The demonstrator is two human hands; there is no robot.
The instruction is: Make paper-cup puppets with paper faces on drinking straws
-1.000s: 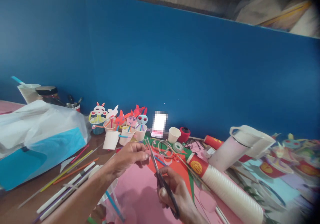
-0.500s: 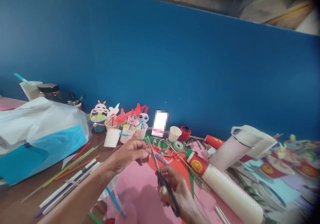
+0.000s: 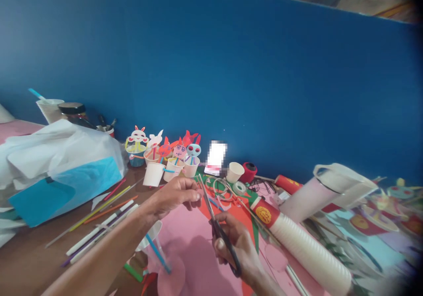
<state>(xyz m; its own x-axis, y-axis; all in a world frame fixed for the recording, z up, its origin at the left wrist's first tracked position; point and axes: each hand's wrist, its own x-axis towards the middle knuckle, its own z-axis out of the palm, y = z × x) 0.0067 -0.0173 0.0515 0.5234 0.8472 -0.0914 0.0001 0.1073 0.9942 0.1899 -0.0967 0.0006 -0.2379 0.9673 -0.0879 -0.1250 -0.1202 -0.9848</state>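
Observation:
My right hand (image 3: 235,247) is wrapped round the black handles of a pair of scissors (image 3: 212,215), whose blades point up and away with their tips slightly apart. Just left of the blades, my left hand (image 3: 180,193) is closed in a pinch; whatever its fingers hold is too small or hidden to make out. Pink paper (image 3: 198,247) lies under both hands, with red paper (image 3: 246,227) beside it. Near my left forearm stands a white paper cup (image 3: 154,234) with a blue stick (image 3: 157,253) against it.
Paper cups with animal puppets (image 3: 179,153) stand at the back, near a blurred bright screen (image 3: 215,157). Stacked paper cups (image 3: 307,247) and a white jug (image 3: 306,199) occupy the right. Pens (image 3: 99,227) and a plastic bag (image 3: 59,142) lie left, before a blue partition (image 3: 211,67).
The whole view has shifted, so the table's things appear a little further right and mostly higher. Both hands keep nearly the same pose, with the scissors still in my right hand.

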